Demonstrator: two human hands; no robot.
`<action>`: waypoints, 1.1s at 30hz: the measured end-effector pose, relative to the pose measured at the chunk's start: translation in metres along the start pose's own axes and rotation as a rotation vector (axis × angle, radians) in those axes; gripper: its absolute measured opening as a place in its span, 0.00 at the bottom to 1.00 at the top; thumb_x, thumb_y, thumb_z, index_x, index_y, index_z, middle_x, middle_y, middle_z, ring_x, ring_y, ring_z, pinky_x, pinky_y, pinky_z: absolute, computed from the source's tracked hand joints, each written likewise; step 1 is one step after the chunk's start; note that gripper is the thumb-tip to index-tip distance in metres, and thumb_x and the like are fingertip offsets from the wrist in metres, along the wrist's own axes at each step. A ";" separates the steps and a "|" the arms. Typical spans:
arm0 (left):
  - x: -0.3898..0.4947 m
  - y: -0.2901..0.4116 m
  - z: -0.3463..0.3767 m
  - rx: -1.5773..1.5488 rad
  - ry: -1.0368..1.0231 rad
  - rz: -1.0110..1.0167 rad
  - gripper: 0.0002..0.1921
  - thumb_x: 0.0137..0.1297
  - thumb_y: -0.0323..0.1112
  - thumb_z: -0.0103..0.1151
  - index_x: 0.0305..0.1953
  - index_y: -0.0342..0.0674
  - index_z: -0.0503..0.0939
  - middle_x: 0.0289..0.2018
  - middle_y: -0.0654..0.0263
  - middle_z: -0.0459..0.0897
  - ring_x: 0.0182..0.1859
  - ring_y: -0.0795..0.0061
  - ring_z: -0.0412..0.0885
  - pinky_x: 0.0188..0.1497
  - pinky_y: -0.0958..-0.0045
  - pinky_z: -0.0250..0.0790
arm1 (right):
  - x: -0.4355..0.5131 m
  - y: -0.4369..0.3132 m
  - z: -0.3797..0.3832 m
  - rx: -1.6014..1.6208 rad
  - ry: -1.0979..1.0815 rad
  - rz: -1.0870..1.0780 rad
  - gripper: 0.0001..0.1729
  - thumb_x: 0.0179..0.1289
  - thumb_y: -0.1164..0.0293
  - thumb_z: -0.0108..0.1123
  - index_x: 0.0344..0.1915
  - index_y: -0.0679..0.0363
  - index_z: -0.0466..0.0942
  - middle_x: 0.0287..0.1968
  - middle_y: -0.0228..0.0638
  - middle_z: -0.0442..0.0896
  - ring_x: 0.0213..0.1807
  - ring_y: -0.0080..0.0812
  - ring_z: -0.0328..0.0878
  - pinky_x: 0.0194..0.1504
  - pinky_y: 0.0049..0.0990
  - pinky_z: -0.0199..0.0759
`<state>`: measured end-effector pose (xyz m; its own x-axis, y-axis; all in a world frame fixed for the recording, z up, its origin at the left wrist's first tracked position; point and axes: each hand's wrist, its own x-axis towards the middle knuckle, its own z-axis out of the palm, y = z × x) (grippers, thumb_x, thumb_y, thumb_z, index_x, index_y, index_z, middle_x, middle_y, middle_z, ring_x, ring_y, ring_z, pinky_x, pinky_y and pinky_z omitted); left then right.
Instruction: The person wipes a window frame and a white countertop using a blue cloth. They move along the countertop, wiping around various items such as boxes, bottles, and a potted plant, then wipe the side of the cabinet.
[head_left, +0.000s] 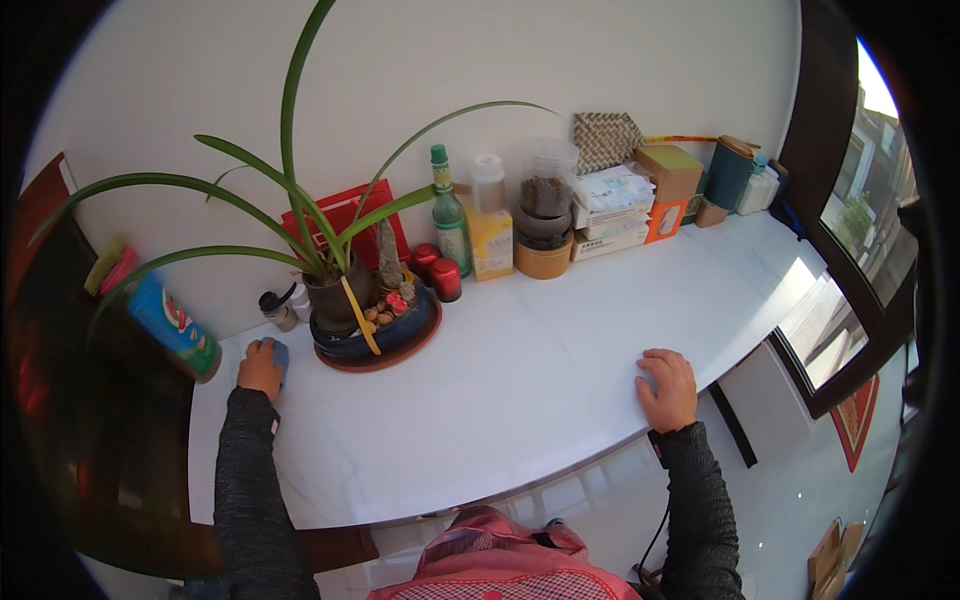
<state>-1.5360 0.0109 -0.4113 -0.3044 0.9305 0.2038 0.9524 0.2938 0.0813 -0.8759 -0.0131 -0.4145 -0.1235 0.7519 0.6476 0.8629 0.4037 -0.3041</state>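
Note:
My left hand (260, 368) presses a blue cloth (280, 363) onto the left end of the white marble-patterned countertop (480, 405). Just beyond it stand a small dark-lidded bottle (278, 311) and the blue oval tray (349, 343) of a potted plant. Towards the right front edge, my right hand (667, 390) rests on the bare countertop with its fingers slightly curled and apart. Nothing is visible in that hand, though its palm is hidden.
Against the wall stand red canisters (446, 279), a green glass bottle (450, 229), a yellow box (490, 244), a lidded jar (547, 180), tissue packs (613, 196) and several boxes. A blue-green can (174, 330) stands at the left end. Long plant leaves (202, 185) overhang the left side.

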 end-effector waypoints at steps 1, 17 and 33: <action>0.004 -0.014 0.005 0.001 0.011 -0.016 0.29 0.57 0.31 0.62 0.62 0.45 0.68 0.64 0.50 0.66 0.55 0.42 0.75 0.58 0.52 0.70 | 0.000 0.000 0.000 -0.005 -0.001 -0.003 0.13 0.47 0.74 0.63 0.36 0.62 0.80 0.45 0.39 0.82 0.51 0.44 0.76 0.54 0.39 0.68; -0.068 -0.218 -0.033 0.061 -0.100 -0.344 0.32 0.60 0.24 0.59 0.66 0.40 0.62 0.66 0.48 0.61 0.65 0.46 0.65 0.67 0.58 0.61 | -0.004 0.003 0.002 -0.016 -0.034 0.082 0.12 0.50 0.73 0.64 0.38 0.60 0.81 0.47 0.36 0.83 0.53 0.40 0.77 0.56 0.37 0.67; -0.092 -0.167 -0.029 0.006 -0.077 -0.184 0.31 0.58 0.24 0.61 0.64 0.39 0.65 0.66 0.48 0.61 0.66 0.46 0.65 0.68 0.58 0.60 | -0.006 0.006 0.002 -0.001 -0.001 0.069 0.10 0.51 0.70 0.63 0.36 0.59 0.81 0.47 0.35 0.82 0.52 0.40 0.76 0.57 0.38 0.67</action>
<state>-1.6674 -0.1303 -0.4155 -0.4714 0.8749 0.1110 0.8810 0.4615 0.1040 -0.8716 -0.0143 -0.4219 -0.0643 0.7786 0.6242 0.8698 0.3503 -0.3474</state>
